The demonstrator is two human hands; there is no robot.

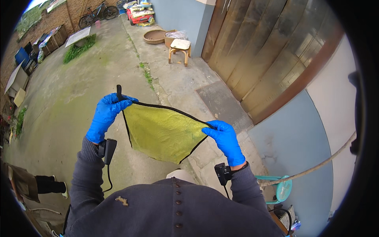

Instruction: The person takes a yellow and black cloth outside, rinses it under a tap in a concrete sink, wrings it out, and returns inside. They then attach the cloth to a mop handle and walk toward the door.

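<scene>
A yellow cloth (162,130) with black edging hangs stretched in front of me, slightly creased. In a blue glove, my left hand (111,109) pinches its upper left corner, where a black loop sticks up above the fingers. My right hand (222,134), gloved the same way, grips the right corner by the black edging, lower in the picture. The cloth sags between both hands above the concrete ground, its bottom edge hanging free.
A stool (180,47) stands by a wooden door (260,44), near a round woven basket (154,36). On the right, a long stick (314,161) slants past a turquoise plastic stool (283,189). Another person (32,183) is at the lower left. Bicycles (97,14) lean far back.
</scene>
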